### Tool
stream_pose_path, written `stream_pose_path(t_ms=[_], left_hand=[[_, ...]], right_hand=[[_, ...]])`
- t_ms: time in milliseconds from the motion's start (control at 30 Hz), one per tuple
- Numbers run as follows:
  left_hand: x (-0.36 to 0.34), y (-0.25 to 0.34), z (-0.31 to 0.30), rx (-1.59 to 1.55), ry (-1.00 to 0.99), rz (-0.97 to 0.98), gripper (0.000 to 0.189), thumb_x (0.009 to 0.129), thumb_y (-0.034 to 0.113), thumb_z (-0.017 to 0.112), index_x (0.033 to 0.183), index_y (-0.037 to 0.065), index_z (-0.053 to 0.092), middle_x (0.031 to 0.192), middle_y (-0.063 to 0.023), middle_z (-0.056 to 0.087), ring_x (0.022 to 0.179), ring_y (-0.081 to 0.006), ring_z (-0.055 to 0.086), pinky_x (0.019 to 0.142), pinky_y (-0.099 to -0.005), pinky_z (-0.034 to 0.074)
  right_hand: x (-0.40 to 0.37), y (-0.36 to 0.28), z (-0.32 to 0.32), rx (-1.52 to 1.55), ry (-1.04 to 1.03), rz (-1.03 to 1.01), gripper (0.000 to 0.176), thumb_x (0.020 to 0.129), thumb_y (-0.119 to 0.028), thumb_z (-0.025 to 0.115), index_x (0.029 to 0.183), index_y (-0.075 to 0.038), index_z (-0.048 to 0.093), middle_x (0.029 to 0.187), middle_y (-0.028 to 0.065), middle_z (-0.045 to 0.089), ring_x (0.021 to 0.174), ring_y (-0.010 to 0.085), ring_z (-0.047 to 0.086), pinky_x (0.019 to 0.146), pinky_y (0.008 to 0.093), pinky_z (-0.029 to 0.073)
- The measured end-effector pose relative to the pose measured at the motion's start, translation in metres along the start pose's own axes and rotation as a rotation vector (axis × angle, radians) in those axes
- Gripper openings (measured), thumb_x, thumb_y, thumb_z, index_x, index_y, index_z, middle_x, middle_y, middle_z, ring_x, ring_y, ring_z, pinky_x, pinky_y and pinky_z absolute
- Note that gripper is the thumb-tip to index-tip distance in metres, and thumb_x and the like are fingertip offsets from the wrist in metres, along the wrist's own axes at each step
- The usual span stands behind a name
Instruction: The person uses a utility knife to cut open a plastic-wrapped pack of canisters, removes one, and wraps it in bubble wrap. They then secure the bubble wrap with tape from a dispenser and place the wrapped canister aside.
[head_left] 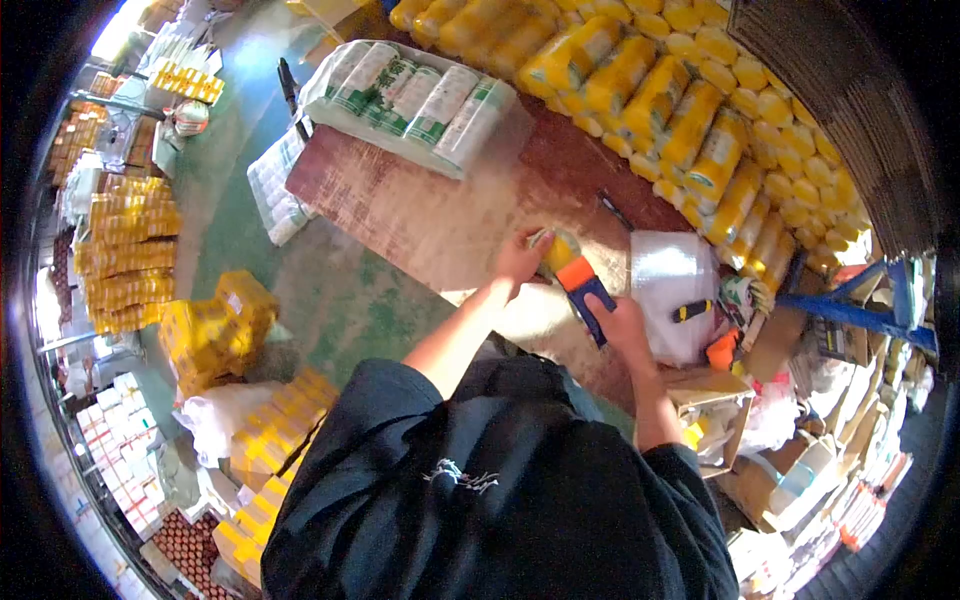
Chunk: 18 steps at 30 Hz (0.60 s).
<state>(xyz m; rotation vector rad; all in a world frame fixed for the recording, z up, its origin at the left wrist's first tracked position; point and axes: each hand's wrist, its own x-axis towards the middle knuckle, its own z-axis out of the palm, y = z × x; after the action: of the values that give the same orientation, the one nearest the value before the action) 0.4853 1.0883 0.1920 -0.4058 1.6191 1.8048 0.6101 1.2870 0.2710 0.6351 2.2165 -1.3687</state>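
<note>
Two hands work a yellow packet and a hand tool on a worn table.

At far left, stacks of yellow boxes point(130, 250) stand on the floor, and a wrapped bundle of green-and-white packs point(410, 95) lies at the far edge of the table point(420, 210). The person's left hand point(520, 258) is closed on a yellow packet point(557, 248) resting on the table. Just beside it, the right hand point(620, 325) is clamped around a blue and orange tool point(585, 288) whose orange end touches the packet. Further right lie a clear plastic bag point(670, 275) and a heap of yellow packets point(690, 110).
</note>
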Motion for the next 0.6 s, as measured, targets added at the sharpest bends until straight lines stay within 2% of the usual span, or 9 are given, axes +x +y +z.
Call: stream_pose_path(t_ms=[33,67,167,200,267,367,467,567,600], left_hand=[[-0.007,0.018,-0.002,0.025,-0.027,-0.005,0.051,0.101,0.042,0.064,0.138,0.008,0.055,0.119,-0.0125,0.068,0.093,-0.0252,0.073,0.059,-0.038,0.065],[-0.015,0.034,-0.003,0.141,-0.024,-0.067,0.052,0.102,0.044,0.06,0.138,0.007,0.056,0.124,-0.0162,0.067,0.102,-0.0318,0.071,0.072,-0.0455,0.065],[0.022,0.017,-0.021,1.116,0.221,0.525,0.05,0.106,0.044,0.051,0.138,0.007,0.058,0.134,-0.0205,0.062,0.123,-0.0392,0.061,0.103,-0.0526,0.051],[0.028,0.023,-0.023,1.093,0.095,0.626,0.049,0.107,0.043,0.048,0.139,0.007,0.058,0.137,-0.0202,0.06,0.128,-0.0395,0.055,0.109,-0.0517,0.044],[0.034,0.041,-0.029,1.037,-0.169,0.81,0.049,0.108,0.041,0.042,0.139,0.007,0.059,0.142,-0.0195,0.057,0.139,-0.0402,0.045,0.121,-0.0499,0.028],[0.036,0.062,-0.031,1.14,-0.283,0.845,0.046,0.109,0.035,0.038,0.139,0.01,0.06,0.146,-0.0153,0.055,0.144,-0.0362,0.039,0.124,-0.0479,0.023],[0.045,0.069,-0.031,1.201,-0.181,0.928,0.043,0.107,0.038,0.043,0.136,0.012,0.062,0.144,-0.0138,0.056,0.14,-0.0349,0.043,0.121,-0.0485,0.028],[0.072,0.07,-0.038,1.226,-0.161,0.909,0.044,0.1,0.044,0.056,0.128,0.012,0.066,0.137,-0.0164,0.06,0.13,-0.0396,0.053,0.114,-0.0494,0.038],[0.078,0.07,-0.039,1.179,-0.117,0.839,0.046,0.097,0.045,0.06,0.127,0.011,0.066,0.135,-0.0175,0.061,0.127,-0.04,0.055,0.112,-0.0492,0.04]], right_hand=[[0.006,0.01,0.009,0.043,0.029,-0.003,0.061,0.092,-0.06,0.065,0.079,-0.001,0.074,0.067,0.0086,0.072,0.059,0.0173,0.069,0.058,0.0345,0.053],[0.013,0.02,0.02,0.026,0.076,-0.066,0.057,0.094,-0.055,0.067,0.08,0.0,0.073,0.067,0.0077,0.071,0.059,0.0157,0.068,0.057,0.0332,0.052],[0.03,0.02,0.042,0.291,0.009,-0.058,0.048,0.096,-0.046,0.069,0.085,0.0,0.073,0.067,0.0063,0.07,0.057,0.0141,0.066,0.055,0.0318,0.051],[0.038,0.021,0.052,0.372,-0.004,-0.055,0.039,0.097,-0.038,0.07,0.089,0.0,0.072,0.067,0.0045,0.069,0.056,0.0119,0.063,0.053,0.0302,0.05],[0.048,0.008,0.061,0.339,0.006,-0.068,0.038,0.096,-0.038,0.07,0.089,-0.001,0.072,0.067,0.0043,0.068,0.057,0.0112,0.063,0.054,0.03,0.05],[0.052,0.023,0.074,0.332,0.063,-0.073,0.045,0.093,-0.043,0.072,0.086,0.001,0.072,0.067,0.0058,0.068,0.058,0.0137,0.064,0.056,0.0327,0.052],[0.055,0.054,0.092,0.225,0.123,-0.072,0.047,0.092,-0.046,0.073,0.084,0.0,0.072,0.066,0.0059,0.068,0.058,0.0141,0.065,0.056,0.0331,0.052],[0.065,0.048,0.093,0.221,0.122,-0.018,0.046,0.095,-0.044,0.072,0.082,0.0,0.071,0.064,0.0042,0.067,0.056,0.0122,0.065,0.053,0.0304,0.051],[0.076,0.037,0.095,0.235,0.115,-0.021,0.047,0.094,-0.046,0.072,0.082,-0.001,0.072,0.064,0.0048,0.068,0.056,0.0126,0.065,0.053,0.0307,0.051]])
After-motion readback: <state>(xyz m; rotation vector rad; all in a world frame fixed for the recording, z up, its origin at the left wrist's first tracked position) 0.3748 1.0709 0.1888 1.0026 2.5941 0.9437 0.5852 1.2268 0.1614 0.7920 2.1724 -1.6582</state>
